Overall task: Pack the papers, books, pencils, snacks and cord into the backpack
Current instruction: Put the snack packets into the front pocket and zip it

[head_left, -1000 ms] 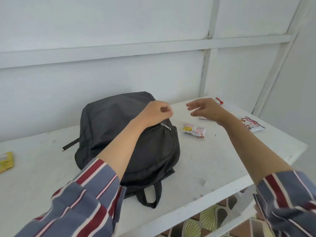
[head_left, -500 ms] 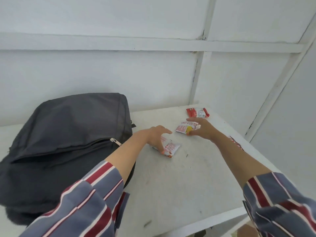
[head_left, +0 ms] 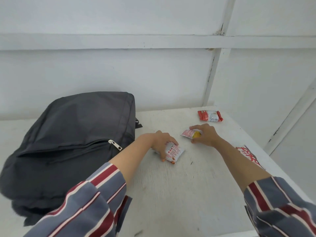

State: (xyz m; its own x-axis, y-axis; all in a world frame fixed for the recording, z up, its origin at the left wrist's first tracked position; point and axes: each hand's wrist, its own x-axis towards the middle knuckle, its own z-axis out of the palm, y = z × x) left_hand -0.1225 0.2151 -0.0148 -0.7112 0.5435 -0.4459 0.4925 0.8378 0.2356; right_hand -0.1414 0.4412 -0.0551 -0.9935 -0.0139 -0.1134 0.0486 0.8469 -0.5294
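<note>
A dark grey backpack [head_left: 71, 134] lies flat on the left of the white table [head_left: 171, 194], its front zipper pull [head_left: 115, 144] showing. My left hand [head_left: 162, 142] grips a small white and red snack packet [head_left: 174, 153] lying on the table just right of the backpack. My right hand [head_left: 206, 135] pinches another red and yellow snack packet [head_left: 190, 134] farther back. A red and white snack packet [head_left: 210, 115] lies near the back wall. A red-printed packet [head_left: 248, 155] sits by the right edge, partly hidden by my right forearm.
White panelled walls close the table at the back and right. The table's front edge [head_left: 188, 234] runs along the bottom of the view.
My left hand left the backpack zipper and came down on the white and red packet. My right hand dropped onto the red and yellow packet. The view swung right and closer.
</note>
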